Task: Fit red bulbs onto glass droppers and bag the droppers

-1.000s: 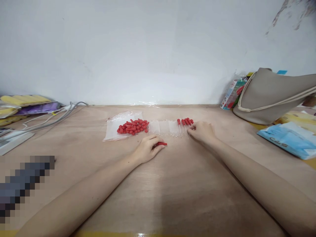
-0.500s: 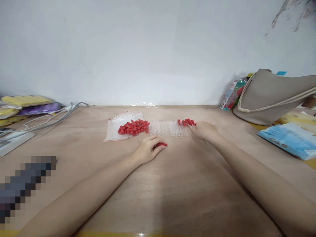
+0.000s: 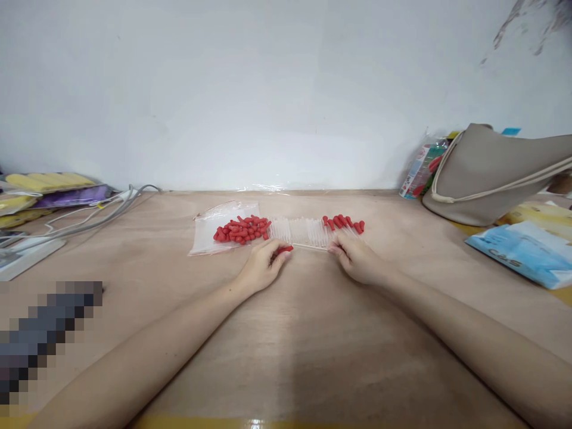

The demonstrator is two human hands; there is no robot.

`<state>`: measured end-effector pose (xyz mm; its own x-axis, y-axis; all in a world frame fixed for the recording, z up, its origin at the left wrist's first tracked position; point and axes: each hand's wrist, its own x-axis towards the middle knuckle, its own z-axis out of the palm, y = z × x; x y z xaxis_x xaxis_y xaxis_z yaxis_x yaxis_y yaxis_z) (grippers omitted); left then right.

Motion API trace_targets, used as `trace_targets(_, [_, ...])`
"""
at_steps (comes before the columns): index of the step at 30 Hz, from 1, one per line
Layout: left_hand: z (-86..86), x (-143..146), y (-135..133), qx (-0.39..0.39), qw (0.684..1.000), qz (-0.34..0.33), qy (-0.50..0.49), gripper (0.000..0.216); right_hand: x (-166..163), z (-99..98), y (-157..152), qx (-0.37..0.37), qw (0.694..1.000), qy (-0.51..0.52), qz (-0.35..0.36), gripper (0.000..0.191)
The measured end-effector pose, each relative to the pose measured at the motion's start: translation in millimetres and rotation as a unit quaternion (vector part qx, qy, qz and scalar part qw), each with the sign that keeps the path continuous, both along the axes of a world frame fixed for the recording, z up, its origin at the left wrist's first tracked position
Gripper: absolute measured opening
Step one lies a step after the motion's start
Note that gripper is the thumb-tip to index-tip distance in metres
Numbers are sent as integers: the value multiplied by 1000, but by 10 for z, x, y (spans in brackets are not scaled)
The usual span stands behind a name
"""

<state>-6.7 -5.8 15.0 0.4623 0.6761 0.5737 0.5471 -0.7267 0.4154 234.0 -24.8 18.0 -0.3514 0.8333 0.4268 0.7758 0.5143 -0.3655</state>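
Observation:
My left hand (image 3: 263, 265) is closed on a red rubber dropper bulb (image 3: 285, 249), whose open end points right. Between my two hands lies a thin clear dropper tube (image 3: 310, 246); my right hand (image 3: 357, 257) pinches its right end. The tube's left end is close to the bulb's mouth, and I cannot tell whether it is inside. Behind the hands is a row of loose clear tubes (image 3: 280, 230). To their right lie several tubes with red bulbs on top (image 3: 341, 221). A pile of loose red bulbs (image 3: 241, 230) rests on a clear plastic bag (image 3: 203, 235).
A wooden table (image 3: 250, 357) runs back to a white wall. Cables (image 3: 111, 211), a power strip (image 3: 33, 259) and yellow and purple packs (image 3: 53, 185) are at left. At right are a beige bag (image 3: 487, 173), a bottle (image 3: 424, 167) and a blue tissue pack (image 3: 522, 253).
My right hand has moved left and nearer from the bulb-topped tubes, bringing a clear tube. My left hand has shifted slightly up and left with the bulb.

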Motion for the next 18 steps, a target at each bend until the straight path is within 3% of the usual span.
trace_targets(11, [-5, -8, 29, -11, 1000, -16, -13, 14, -22, 10, -50, -9, 999, -12, 34, 18])
trace_targets(15, [-23, -23, 53, -13, 999, -22, -38, 16, -39, 30, -67, -47, 994, 24, 95, 26])
trace_targets(18, [-21, -32, 53, -11, 998, -33, -44, 16, -24, 12, -47, -83, 990, 49, 98, 28])
